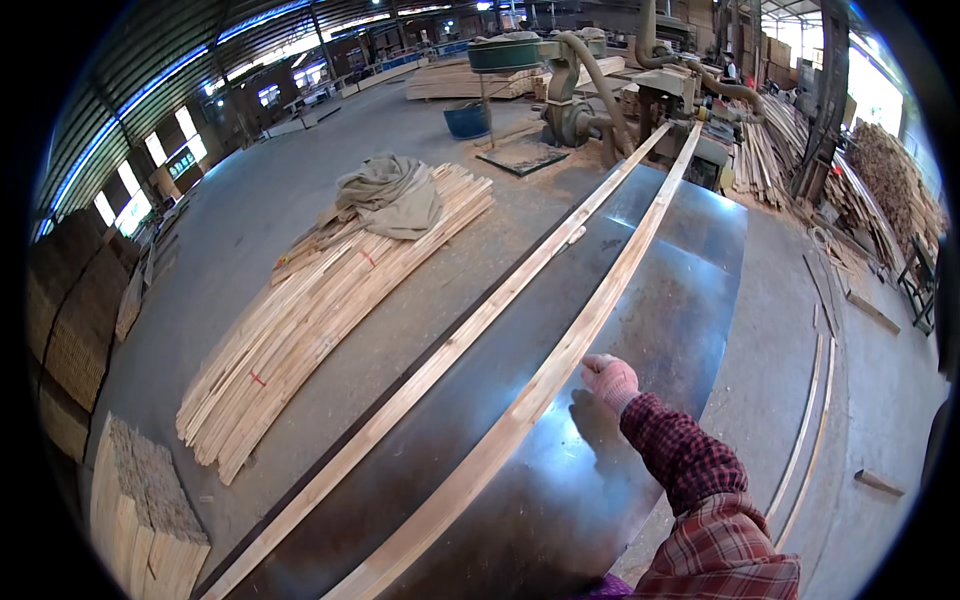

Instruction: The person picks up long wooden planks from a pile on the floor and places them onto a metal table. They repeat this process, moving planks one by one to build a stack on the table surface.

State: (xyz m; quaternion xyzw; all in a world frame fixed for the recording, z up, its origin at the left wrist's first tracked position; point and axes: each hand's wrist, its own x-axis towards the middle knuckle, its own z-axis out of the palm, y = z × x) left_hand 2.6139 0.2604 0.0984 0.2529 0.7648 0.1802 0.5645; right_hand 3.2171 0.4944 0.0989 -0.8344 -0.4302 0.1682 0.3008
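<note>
Along the metal worktop (690,295) a long wooden strip (540,398) is laid, probably light, springy and best taken by its edges, where the right hand (607,378) is curled, whether pinching cannot be told.

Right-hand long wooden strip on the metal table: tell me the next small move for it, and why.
Probably bring the right hand lightly against the edge of the right-hand wooden strip to steady it: the fingertips are right by that edge, though contact is unclear, and the strip runs along the metal table toward the woodworking machine.
</note>
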